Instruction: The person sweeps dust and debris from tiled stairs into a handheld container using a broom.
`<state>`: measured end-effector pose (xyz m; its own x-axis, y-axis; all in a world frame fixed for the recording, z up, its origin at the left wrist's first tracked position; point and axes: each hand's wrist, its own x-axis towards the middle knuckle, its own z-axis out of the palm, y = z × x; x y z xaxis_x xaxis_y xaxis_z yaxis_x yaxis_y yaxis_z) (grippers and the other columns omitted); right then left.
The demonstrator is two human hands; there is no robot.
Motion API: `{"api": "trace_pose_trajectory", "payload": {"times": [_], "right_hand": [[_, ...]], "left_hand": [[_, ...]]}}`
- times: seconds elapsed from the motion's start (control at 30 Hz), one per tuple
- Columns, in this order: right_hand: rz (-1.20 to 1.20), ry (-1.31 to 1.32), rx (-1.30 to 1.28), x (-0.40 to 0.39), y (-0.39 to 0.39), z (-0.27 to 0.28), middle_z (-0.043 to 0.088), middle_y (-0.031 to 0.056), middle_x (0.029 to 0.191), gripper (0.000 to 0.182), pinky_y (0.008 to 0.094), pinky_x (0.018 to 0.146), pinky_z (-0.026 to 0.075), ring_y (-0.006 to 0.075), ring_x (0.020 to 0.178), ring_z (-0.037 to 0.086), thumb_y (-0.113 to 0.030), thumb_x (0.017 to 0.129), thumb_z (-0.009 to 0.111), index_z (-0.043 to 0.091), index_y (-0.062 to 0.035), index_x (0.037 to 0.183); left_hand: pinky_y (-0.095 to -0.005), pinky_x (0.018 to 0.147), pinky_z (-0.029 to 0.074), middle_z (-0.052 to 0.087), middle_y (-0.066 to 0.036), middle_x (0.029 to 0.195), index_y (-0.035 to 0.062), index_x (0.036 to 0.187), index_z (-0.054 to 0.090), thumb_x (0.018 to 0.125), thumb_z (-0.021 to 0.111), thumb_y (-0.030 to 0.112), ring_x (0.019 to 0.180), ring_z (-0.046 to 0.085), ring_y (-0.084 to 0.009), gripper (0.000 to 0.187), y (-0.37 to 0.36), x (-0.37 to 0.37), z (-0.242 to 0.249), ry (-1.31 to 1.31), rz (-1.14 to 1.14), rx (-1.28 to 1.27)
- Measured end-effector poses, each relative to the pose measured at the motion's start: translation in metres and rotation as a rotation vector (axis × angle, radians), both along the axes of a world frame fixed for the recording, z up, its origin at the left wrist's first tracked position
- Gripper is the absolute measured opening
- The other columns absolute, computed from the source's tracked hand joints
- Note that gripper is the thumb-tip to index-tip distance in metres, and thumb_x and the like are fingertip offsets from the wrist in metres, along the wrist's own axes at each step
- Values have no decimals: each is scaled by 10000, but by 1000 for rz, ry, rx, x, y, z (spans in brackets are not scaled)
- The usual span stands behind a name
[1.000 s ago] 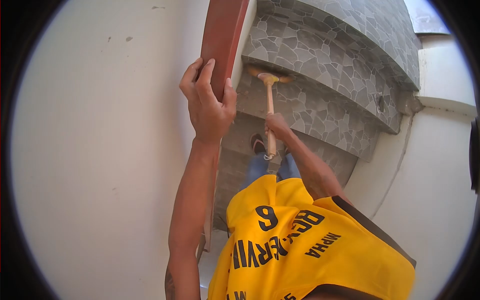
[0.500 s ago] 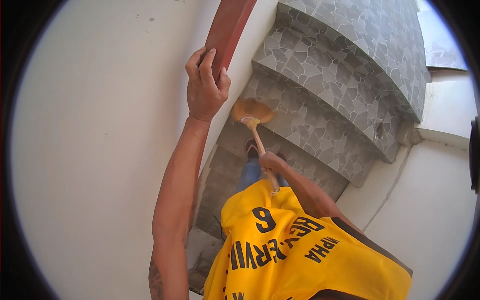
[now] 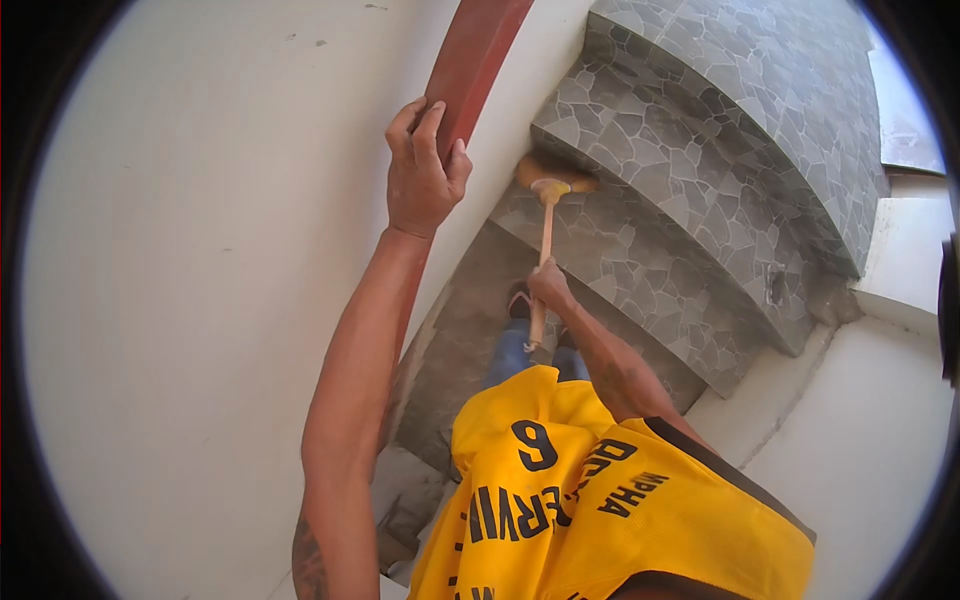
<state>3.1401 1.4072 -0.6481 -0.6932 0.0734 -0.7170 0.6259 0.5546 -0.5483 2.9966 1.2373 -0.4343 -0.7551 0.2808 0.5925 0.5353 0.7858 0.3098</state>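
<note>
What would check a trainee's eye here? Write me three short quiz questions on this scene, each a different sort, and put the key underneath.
1. True or false: the left hand touches the red handrail.
2. Multiple choice: the right hand grips
A) a bucket
B) a broom
C) a hose
3. Fill in the blank: the main colour of the sleeveless jersey is ____.

Key: 1. True; 2. B; 3. yellow

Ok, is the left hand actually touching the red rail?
Touching. The head view shows the left hand wrapped over the red rail, its fingertips resting on the rail's surface with no gap visible.
</note>
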Motion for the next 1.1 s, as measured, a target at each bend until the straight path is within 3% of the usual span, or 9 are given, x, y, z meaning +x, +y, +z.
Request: {"api": "trace_pose_trajectory", "payload": {"times": [0.13,0.2,0.3,0.53,0.7,0.8,0.9,0.97,1.1], "right_hand": [[329,-43,-77,29,52,-11,634,212,817,353,403,677,521,338,727,645,-220,867,491,535,14,1127],[133,-251,-222,26,85,66,594,112,715,368,327,601,519,199,616,613,-224,875,508,556,-33,1186],[-152,-197,-289,50,72,84,557,68,696,441,296,564,507,134,573,581,-223,886,510,477,-41,1287],[18,28,-37,36,-10,26,592,90,750,506,316,544,495,180,551,577,-210,881,507,392,-34,1342],[102,-300,-459,10,84,88,514,60,619,462,280,396,411,122,441,479,-163,879,489,434,40,1290],[53,-177,-217,23,77,128,582,141,660,458,344,462,473,219,501,577,-159,881,467,421,46,1288],[118,284,30,40,44,47,622,264,763,475,426,585,512,356,643,640,-153,879,444,386,53,1303],[135,155,70,43,6,11,593,343,887,487,476,709,497,441,803,618,-145,875,433,359,63,1309],[238,-66,-136,44,6,11,611,213,828,500,386,627,504,316,709,621,-238,895,483,393,1,1325]], "left_hand": [[-399,924,438,317,-204,1283,21,1275,352,800,595,45,1177,363,-348,534,-6,22,-7,-11,12,42],[-401,922,438,328,-204,1276,24,1273,359,796,600,48,1175,364,-350,534,-4,23,-3,-8,1,61],[-400,918,439,345,-201,1265,27,1268,370,791,607,50,1169,369,-349,533,-4,27,1,7,5,52],[-396,912,442,354,-199,1256,26,1265,374,783,614,43,1146,393,-342,539,-2,29,9,9,-17,63],[-395,905,449,349,-202,1254,25,1262,378,775,623,42,1140,398,-341,545,-2,29,9,25,-28,75],[-397,904,450,349,-206,1252,25,1260,381,773,625,43,1139,399,-343,545,0,30,11,26,-20,77],[-400,905,450,349,-203,1253,26,1259,382,771,625,42,1139,403,-340,546,-3,33,11,30,-14,65],[-400,906,449,349,-201,1255,26,1259,382,770,624,40,1139,405,-338,545,-1,35,9,33,-22,69],[-401,905,449,349,-200,1256,23,1257,382,770,621,35,1136,409,-339,542,-2,36,12,20,-19,57]]}}
